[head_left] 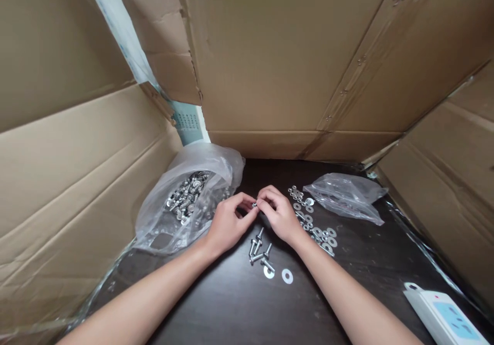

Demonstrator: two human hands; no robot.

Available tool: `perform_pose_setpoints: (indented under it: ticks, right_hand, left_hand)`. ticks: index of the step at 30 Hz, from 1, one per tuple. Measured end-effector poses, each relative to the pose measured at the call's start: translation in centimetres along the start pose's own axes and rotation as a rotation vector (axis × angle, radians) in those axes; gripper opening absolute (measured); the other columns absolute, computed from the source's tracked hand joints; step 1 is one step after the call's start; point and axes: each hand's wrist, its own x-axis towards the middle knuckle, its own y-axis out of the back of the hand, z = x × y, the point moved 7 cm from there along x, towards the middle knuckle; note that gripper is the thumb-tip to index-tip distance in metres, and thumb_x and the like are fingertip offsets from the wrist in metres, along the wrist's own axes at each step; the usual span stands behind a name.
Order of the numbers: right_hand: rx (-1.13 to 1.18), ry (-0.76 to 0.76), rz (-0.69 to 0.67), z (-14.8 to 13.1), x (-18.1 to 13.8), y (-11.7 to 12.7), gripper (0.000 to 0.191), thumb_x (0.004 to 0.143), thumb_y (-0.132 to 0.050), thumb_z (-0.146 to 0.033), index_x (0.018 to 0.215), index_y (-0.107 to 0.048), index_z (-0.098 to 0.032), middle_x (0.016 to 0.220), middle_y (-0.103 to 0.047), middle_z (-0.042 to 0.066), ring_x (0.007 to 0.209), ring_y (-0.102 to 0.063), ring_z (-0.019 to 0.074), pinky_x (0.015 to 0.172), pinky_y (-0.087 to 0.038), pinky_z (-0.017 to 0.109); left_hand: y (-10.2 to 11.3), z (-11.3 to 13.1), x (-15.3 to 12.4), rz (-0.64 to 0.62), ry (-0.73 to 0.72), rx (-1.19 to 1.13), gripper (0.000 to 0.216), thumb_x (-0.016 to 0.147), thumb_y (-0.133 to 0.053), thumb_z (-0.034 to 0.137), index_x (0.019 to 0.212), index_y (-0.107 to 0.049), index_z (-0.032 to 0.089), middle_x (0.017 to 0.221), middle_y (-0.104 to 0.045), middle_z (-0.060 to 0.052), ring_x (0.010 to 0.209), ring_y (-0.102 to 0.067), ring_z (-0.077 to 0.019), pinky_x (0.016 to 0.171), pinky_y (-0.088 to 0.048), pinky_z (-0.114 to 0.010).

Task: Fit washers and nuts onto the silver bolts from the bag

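Note:
My left hand [230, 218] and my right hand [278, 214] meet over the dark table, fingertips pinched together. Between them shows a small metal fastener [254, 205], mostly hidden by the fingers, so its exact kind is unclear. Just below the hands lies a loose group of silvery bolts [258, 249]. Two flat washers lie near them, one partly under a bolt and the other washer [287, 276] apart to the right. Beside my right wrist spreads a pile of washers and nuts [309, 216], with some bolts among them.
An open clear plastic bag [154, 226] full of metal fasteners [189, 195] stands at the left. A flattened plastic bag [347, 195] lies at the back right. A white power strip [443, 314] is at the lower right. Cardboard walls [285, 51] enclose the dark table [216, 309].

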Motion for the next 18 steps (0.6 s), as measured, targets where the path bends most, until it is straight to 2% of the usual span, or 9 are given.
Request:
perform_pose_setpoints:
  ticks: [6, 11, 18]
  right_hand:
    - [0.019, -0.013, 0.005, 0.1, 0.04, 0.08, 0.018, 0.089, -0.056, -0.024, 0.072, -0.06, -0.021, 0.087, -0.058, 0.004, 0.081, -0.057, 0.0187, 0.066, -0.044, 0.03]
    - [0.04, -0.037, 0.011, 0.24, 0.02, 0.14, 0.006, 0.081, -0.057, -0.019, 0.077, -0.061, -0.021, 0.088, -0.057, 0.003, 0.077, -0.056, 0.0176, 0.066, -0.044, 0.031]
    - [0.023, -0.027, 0.017, 0.44, 0.05, 0.11, 0.009, 0.082, -0.055, -0.018, 0.075, -0.06, -0.021, 0.088, -0.058, 0.003, 0.078, -0.056, 0.018, 0.066, -0.044, 0.031]
  left_hand:
    - [-0.02, -0.03, 0.05, 0.006, -0.012, -0.014, 0.009, 0.09, -0.066, 0.025, 0.094, -0.07, 0.019, 0.088, -0.077, -0.002, 0.079, -0.072, -0.0167, 0.065, -0.055, -0.024]
    - [0.01, -0.09, 0.08, 0.014, -0.006, -0.009, 0.008, 0.089, -0.066, 0.024, 0.095, -0.07, 0.02, 0.088, -0.077, -0.002, 0.079, -0.072, -0.0161, 0.065, -0.054, -0.024]
    - [-0.07, -0.03, 0.04, -0.002, -0.008, 0.02, 0.01, 0.089, -0.067, 0.026, 0.096, -0.071, 0.019, 0.088, -0.077, -0.003, 0.08, -0.072, -0.0169, 0.065, -0.054, -0.024]
